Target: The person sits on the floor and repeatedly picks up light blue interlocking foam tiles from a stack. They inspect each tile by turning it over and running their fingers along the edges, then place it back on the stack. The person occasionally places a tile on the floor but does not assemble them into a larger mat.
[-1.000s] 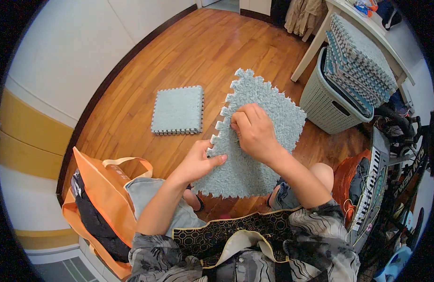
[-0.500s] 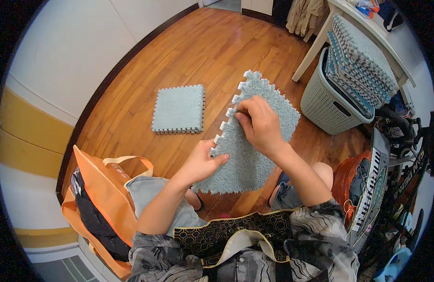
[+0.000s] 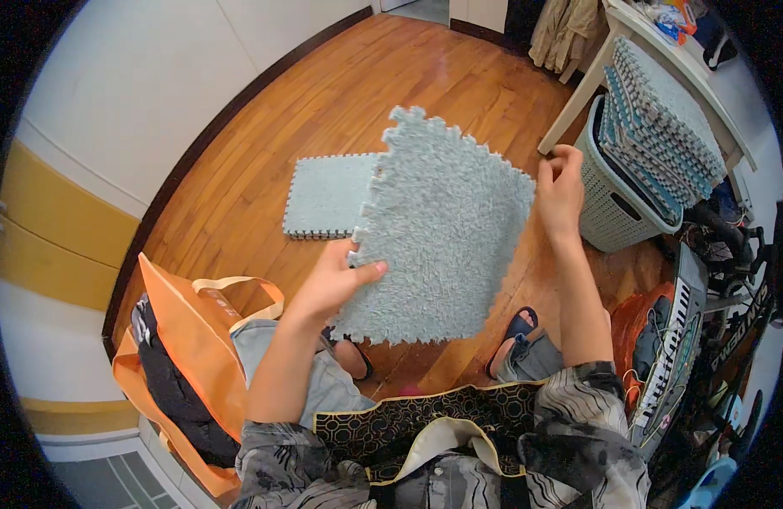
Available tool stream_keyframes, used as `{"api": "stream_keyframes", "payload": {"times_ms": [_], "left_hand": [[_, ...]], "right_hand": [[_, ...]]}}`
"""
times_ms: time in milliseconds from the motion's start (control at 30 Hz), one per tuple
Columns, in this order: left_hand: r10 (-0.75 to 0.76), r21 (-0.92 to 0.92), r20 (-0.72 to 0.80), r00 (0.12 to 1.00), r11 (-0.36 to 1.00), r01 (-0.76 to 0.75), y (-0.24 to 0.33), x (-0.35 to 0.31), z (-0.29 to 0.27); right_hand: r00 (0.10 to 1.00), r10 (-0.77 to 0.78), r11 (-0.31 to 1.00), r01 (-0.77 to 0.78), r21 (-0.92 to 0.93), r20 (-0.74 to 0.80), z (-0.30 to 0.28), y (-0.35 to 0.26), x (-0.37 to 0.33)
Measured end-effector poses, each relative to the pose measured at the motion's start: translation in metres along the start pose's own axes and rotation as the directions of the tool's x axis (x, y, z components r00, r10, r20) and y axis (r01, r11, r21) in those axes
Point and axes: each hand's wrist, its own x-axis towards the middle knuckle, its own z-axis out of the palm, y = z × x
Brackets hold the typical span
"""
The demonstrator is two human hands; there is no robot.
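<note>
the fluffy tile point(image 3: 451, 229) could swing or sag out of the left hand point(image 3: 332, 278), since that single grip near its left edge seems to bear most of the weight; a loose pinch would likely cause it. its notched rim could also catch the floor stack point(image 3: 328, 193), which it partly overlaps in view.

the tile hangs tilted above the wooden floor point(image 3: 319, 110), left thumb pressed on its pile, the other left fingers tucked behind the edge. the right hand point(image 3: 561, 199) is curled just beside the tile's right corner; whether it pinches anything, one cannot tell.
</note>
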Motion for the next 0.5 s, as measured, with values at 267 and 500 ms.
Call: {"api": "stream_keyframes", "payload": {"times_ms": [267,500], "left_hand": [[-0.039,-0.214,-0.005,0.999,0.976,0.037,0.009,-0.009,-0.007],[0.024,-0.101,0.064,0.998,0.995,-0.018,0.010,-0.006,-0.005]], "right_hand": [[0.883,-0.466,0.877,0.469,-0.105,0.052,-0.007,-0.046,-0.019],[0.840,-0.526,0.848,0.531,0.001,0.135,0.010,-0.066,-0.024]]}}
